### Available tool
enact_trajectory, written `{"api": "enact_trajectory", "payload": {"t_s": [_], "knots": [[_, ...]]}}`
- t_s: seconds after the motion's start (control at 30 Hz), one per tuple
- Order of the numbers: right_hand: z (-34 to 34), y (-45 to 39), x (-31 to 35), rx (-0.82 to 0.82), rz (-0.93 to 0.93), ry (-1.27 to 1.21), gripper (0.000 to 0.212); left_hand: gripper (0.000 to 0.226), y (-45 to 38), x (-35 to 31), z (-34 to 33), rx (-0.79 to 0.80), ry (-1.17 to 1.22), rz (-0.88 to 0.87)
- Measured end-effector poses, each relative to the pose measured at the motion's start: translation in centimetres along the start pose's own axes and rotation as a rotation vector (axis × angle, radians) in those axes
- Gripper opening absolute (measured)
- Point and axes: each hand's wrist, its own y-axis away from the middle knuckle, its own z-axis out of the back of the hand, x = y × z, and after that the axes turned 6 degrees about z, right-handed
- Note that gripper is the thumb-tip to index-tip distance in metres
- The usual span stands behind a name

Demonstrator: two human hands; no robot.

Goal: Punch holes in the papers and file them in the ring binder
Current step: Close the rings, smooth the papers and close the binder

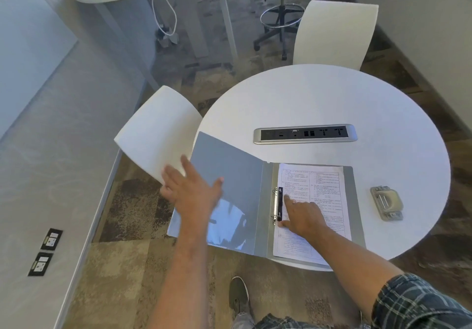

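Left hand [191, 193] open, fingers spread; right hand [304, 213] pressing, index extended.

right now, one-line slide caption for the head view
Right hand presses papers beside the binder rings; left hand at the open cover.

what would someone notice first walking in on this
The open ring binder lies at the near edge of the round white table, printed papers on its rings. The right hand presses the papers by the rings; the left hand is over the open cover. A hole punch sits right of it.
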Motion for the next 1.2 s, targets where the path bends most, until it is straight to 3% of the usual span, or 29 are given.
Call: {"api": "enact_trajectory", "payload": {"t_s": [0.07,0.13,0.23,0.37,0.47,0.53,0.6,0.7,0.77,0.93,1.1,1.2], "knots": [[0.3,0.1,0.1,0.015,0.005,-0.006,0.095,0.096,-1.1,1.4,1.2,0.193,0.030,0.037],[0.5,0.0,0.4,0.032,-0.007,-0.035,0.096,0.078,-1.3,2.1,1.5,0.170,0.075,-0.034],[1.0,-0.1,0.6,0.050,-0.016,-0.107,0.096,0.070,-1.2,2.6,2.3,0.093,0.310,-0.004],[2.8,-0.1,0.3,0.131,-0.058,-0.276,0.100,0.035,1.5,0.2,3.1,0.263,0.677,-0.143],[4.6,0.4,-1.3,0.118,-0.203,-0.611,0.071,0.034,5.5,-3.3,1.5,0.478,0.790,-0.315],[5.2,0.8,-3.1,0.038,-0.288,-1.038,0.046,0.045,7.9,-5.1,-0.7,0.573,0.716,-0.424],[5.5,1.8,-5.5,-0.034,-0.381,-1.381,0.037,0.062,9.9,-6.3,-3.4,0.582,0.548,-0.519],[5.4,4.0,-10.1,-0.097,-0.475,-1.725,0.065,0.073,11.3,-7.2,-7.5,0.534,0.248,-0.697],[5.0,5.6,-13.1,-0.099,-0.530,-1.821,0.079,0.079,11.5,-7.0,-9.8,0.523,0.047,-0.773],[3.3,8.0,-15.2,-0.180,-0.613,-1.542,0.058,0.102,11.0,-5.5,-14.3,0.545,-0.311,-0.778],[1.5,8.7,-12.8,-0.111,-0.491,-0.953,0.071,0.120,10.5,-4.8,-15.9,0.595,-0.383,-0.779],[0.6,8.6,-11.3,-0.034,-0.468,-0.753,0.072,0.123,10.2,-4.9,-16.4,0.567,-0.425,-0.811]]}}
